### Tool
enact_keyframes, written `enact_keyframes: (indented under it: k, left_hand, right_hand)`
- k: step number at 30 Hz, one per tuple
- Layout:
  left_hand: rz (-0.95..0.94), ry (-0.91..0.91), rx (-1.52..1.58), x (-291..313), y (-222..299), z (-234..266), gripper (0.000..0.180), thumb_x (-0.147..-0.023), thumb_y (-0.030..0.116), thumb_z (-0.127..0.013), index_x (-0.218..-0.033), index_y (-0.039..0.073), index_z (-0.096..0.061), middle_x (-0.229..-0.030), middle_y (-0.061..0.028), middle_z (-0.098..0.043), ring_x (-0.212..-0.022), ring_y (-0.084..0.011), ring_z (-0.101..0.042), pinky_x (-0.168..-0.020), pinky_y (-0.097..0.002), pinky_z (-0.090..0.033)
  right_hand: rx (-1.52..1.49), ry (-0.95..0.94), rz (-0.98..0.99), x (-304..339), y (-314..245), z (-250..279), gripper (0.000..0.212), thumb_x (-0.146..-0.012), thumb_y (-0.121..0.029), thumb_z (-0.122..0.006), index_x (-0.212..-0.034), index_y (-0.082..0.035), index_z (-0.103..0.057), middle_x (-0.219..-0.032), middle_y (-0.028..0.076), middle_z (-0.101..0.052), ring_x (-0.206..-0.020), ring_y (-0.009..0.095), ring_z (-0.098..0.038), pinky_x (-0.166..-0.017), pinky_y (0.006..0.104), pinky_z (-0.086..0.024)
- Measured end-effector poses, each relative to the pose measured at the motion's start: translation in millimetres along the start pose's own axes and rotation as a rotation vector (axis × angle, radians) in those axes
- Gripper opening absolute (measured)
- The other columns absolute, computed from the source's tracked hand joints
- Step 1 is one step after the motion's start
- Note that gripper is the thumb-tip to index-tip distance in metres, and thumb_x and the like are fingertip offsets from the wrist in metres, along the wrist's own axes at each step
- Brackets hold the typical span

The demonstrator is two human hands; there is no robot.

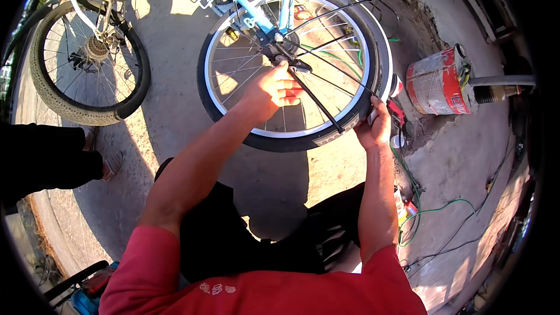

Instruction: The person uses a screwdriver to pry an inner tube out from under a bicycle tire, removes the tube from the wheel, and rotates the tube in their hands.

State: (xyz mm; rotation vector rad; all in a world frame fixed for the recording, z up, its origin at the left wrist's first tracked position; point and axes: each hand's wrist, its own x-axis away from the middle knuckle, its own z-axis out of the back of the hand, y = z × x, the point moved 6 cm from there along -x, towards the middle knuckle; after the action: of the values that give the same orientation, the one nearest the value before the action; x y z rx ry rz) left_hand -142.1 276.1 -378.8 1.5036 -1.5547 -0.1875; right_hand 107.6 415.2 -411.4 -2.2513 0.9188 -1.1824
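Wheel (274, 134) sits in blue frame (248, 6); work at hub (291, 42) looks unfinished. Left hand (265, 91) half open there, grip unclear; right hand (375, 127) curled at tyre (382, 58) edge, exact hold hidden.

hands (269, 90) (377, 127): 2 | near wheels (280, 143) (96, 49): 2 | fender (387, 58): 1 | bucket (434, 84): 1

Nothing properly readable here tbh. There are small whitish marks (217, 288) on the person's red shirt (291, 298), worn red-and-white print on the bucket (436, 86), and a pale patterned strip (325, 138) on the tyre (280, 144), all illegible.
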Motion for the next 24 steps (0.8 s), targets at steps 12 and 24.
enact_keyframes:
  k: [12, 24]
  left_hand:
    - [-0.592, 0.513, -0.883, 23.0, 83.1, 71.1, 0.025, -0.092, 0.021, -0.066, -0.102, -0.002, -0.065, -0.084, -0.0054, -0.069, -0.074, -0.0141, -0.062, -0.071, -0.0282, -0.05]
    - [0.379, 0.66, -0.584, 118.4, -11.9, 174.6, 0.059, -0.092, 0.057, -0.057, -0.097, -0.001, -0.064, -0.079, -0.0152, -0.068, -0.066, -0.0257, -0.069, -0.061, -0.04, -0.055]
  right_hand:
    - [0.168, 0.093, 0.037, -5.7, 3.0, 26.9, 0.022, -0.087, -0.04, -0.071, -0.089, -0.021, -0.061, -0.071, -0.006, -0.058, -0.06, 0.01, -0.056, -0.051, 0.0276, -0.046]
    - [0.385, -0.003, 0.023, 10.2, 18.4, -2.1, 0.028, -0.086, -0.042, -0.072, -0.097, -0.019, -0.061, -0.081, -0.006, -0.059, -0.074, 0.009, -0.057, -0.066, 0.0279, -0.048]
